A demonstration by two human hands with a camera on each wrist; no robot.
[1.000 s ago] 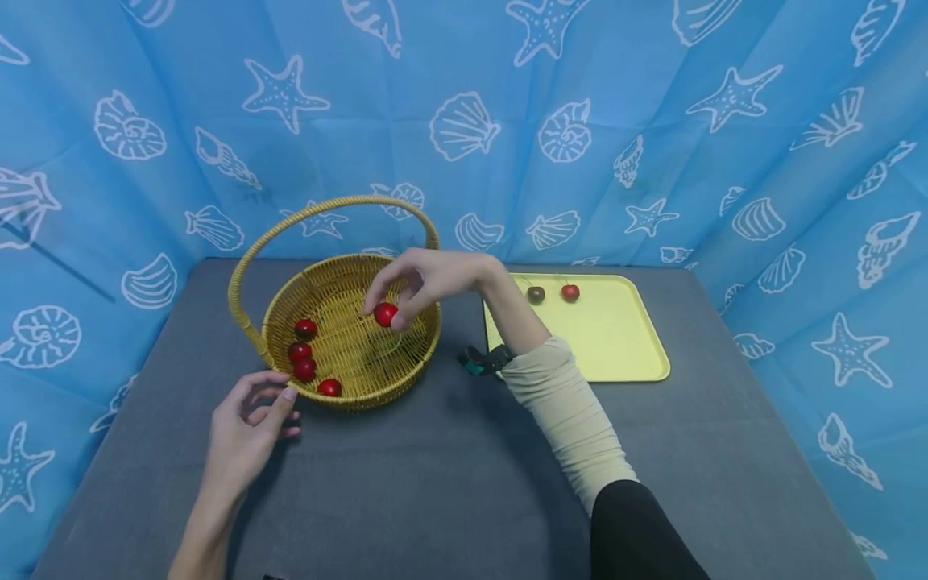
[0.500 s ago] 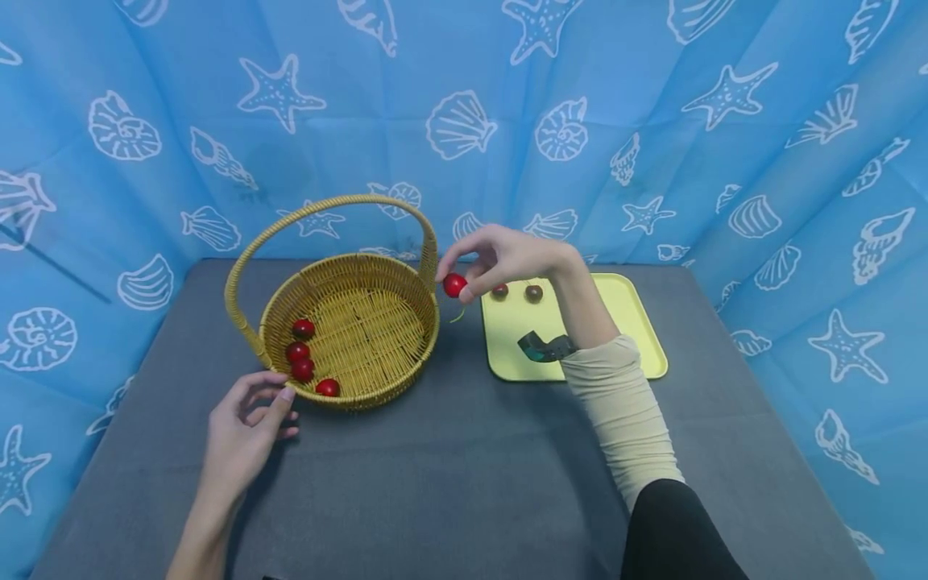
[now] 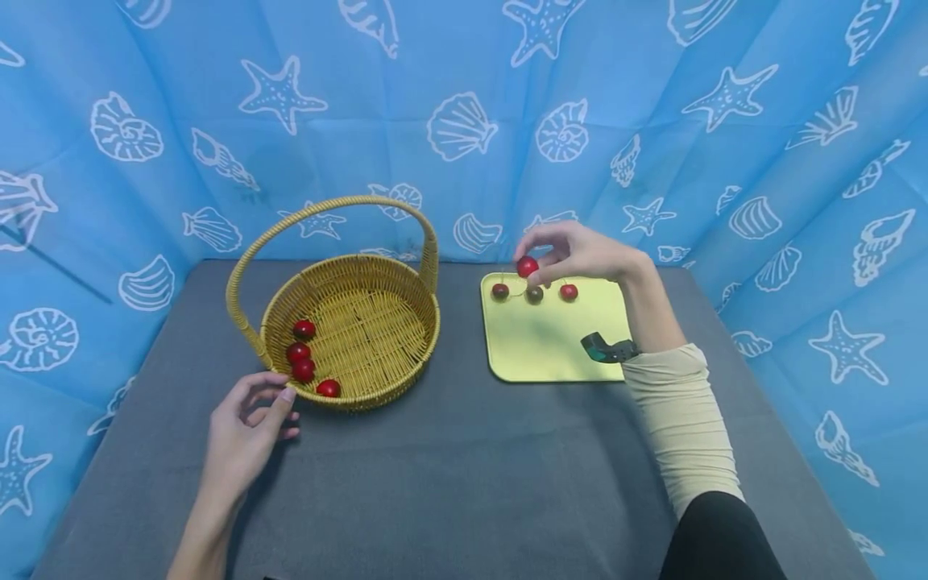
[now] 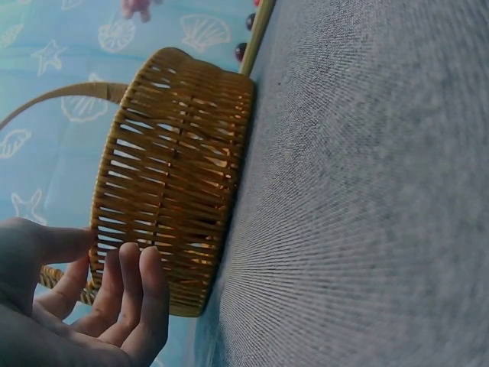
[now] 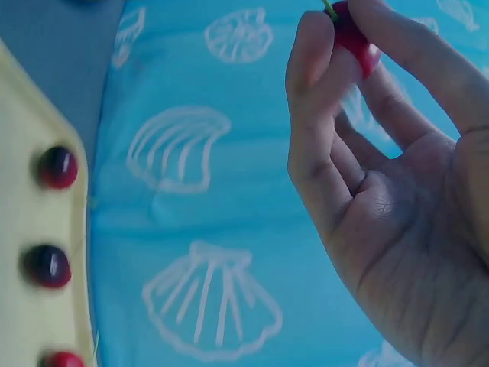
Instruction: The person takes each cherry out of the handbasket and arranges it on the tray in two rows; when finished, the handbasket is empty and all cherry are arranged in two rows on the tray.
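Note:
My right hand [image 3: 583, 251] pinches a bright red cherry [image 3: 527, 267] between thumb and fingertips, above the back part of a pale yellow tray [image 3: 536, 350]. Its green stem [image 5: 330, 11] shows in the right wrist view. Below, three cherries sit in a row near the tray's back edge: a dark red one [image 3: 500, 292], a nearly black one [image 3: 535, 295] and a red one [image 3: 569, 292]. At the left, my left hand [image 3: 242, 427] grips the near-left rim of a round wicker basket [image 3: 384, 338] with thumb and forefinger. Several red cherries [image 3: 303, 370] lie along the basket's left side.
The basket's tall arched handle [image 3: 341, 201] rises over it. A grey cloth [image 3: 435, 483] covers the table. Behind and at both sides hangs a blue curtain [image 3: 406, 72] with white shells and starfish. Bare cloth separates the basket from the tray.
My right hand has carried the cherry rightward from over the basket to above the tray. My left hand has stayed at the basket's rim.

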